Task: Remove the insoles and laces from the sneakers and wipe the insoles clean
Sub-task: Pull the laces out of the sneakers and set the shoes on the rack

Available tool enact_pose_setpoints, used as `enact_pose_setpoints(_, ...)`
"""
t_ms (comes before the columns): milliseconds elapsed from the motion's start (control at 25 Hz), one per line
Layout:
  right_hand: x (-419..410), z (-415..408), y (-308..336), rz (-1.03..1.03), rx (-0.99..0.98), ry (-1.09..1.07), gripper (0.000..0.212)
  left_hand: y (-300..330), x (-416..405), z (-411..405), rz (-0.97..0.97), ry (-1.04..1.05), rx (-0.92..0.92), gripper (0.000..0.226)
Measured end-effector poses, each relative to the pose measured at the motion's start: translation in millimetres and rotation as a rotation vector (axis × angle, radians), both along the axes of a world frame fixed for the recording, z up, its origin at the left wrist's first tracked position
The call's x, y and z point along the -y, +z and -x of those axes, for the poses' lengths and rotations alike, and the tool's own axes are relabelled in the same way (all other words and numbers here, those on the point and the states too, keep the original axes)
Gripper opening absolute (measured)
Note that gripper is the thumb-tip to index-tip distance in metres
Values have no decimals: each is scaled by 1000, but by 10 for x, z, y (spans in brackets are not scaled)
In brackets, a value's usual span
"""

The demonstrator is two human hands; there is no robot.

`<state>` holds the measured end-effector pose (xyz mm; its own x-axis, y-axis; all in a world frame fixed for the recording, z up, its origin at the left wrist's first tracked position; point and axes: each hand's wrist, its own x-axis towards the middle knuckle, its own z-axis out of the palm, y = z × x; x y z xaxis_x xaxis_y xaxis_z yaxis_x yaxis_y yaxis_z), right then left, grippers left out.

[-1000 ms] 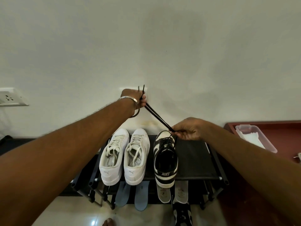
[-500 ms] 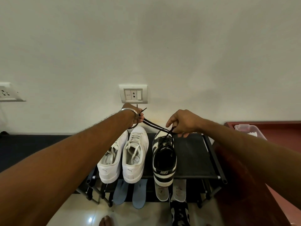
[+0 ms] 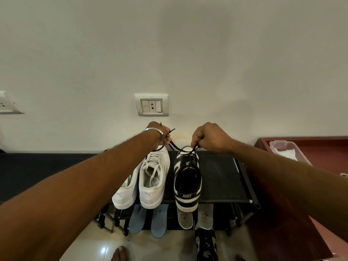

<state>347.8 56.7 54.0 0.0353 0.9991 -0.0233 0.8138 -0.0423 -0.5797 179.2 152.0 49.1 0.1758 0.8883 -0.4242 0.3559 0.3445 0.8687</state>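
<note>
floor: second blk/wht shoe [image 3: 206, 245] near edge, partly cut off.
lower shelf: 4 insoles already out; blue pair [image 3: 146, 219] left, grey pair [image 3: 195, 216] right, long axes near-far. Prob parked there for wiping.
rack [image 3: 222, 178]: top shelf holds shoes, heels near, toes to wall.
white pair [image 3: 145, 178]: left side, laces in.
Nike shoe [image 3: 187, 178]: right of white pair, long axis near-far, toe far. Upright so eyelets face up for unlacing, I'd say.
lace [image 3: 180, 149]: black, part-threaded, slack between hands above toe end.
L hand [image 3: 160, 135]: fingers curled, grips lace end; bracelet on wrist.
R hand [image 3: 207, 137]: pinches lace by far eyelets; looks set to pull next crossing.
tub [image 3: 286, 151]: far right on red top, white wipes/cloth inside.
</note>
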Motion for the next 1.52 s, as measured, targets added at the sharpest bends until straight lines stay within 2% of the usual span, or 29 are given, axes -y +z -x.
enact_pose_setpoints(320,154,148,45,-23,-139,178,29,26,53,-274,-116,-135,62,20)
enact_pose_setpoints(520,230,370,-86,-8,-30,360,22,179,163,-425,-120,-286,153,24)
enact_pose_setpoints(680,326,529,-284,-36,168,441,25,213,254,-422,-72,-396,208,27)
enact_pose_setpoints(880,543,726,-579,-19,297,354,24,141,385,-305,41,-501,250,23)
enact_pose_setpoints(1200,588,602,-704,121,61,313,26,50,426,-142,201,-492,275,33)
enact_pose_setpoints(1400,588,489,-638,48,71,247,32,64,443,-23,234,-605,262,15)
enact_pose_setpoints(1520,566,400,-600,-29,53,186,36,1,444,82,235,-519,350,16)
